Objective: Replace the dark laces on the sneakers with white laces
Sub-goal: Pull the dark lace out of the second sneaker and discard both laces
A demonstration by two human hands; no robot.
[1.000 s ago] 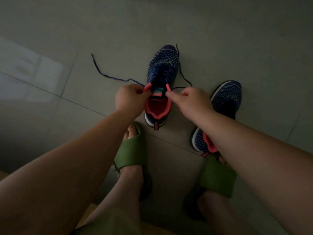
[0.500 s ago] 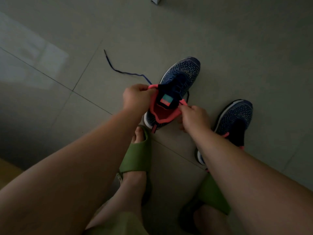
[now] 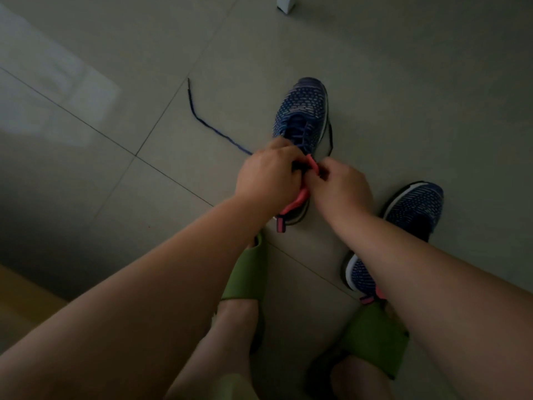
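Observation:
A dark blue knit sneaker [image 3: 302, 111] with a pink collar lies on the tiled floor, toe pointing away. My left hand [image 3: 266, 176] covers its opening and grips the collar and tongue. My right hand [image 3: 340, 186] pinches the pink collar edge on the right side. One end of the dark lace [image 3: 213, 128] trails left across the floor; the other end loops by the shoe's right side. The second sneaker [image 3: 409, 215] lies to the right, partly behind my right forearm. No white laces are in view.
My two feet in green slides [image 3: 248, 272] rest on the floor below the shoes. A white object [image 3: 285, 4] shows at the top edge. A wooden surface [image 3: 17, 298] lies at the lower left. Pale light falls on the tiles at left.
Both hands came together over the sneaker's opening, hiding the tongue label. The sneaker turned straighter, toe pointing away. The loose lace end stays stretched to the left.

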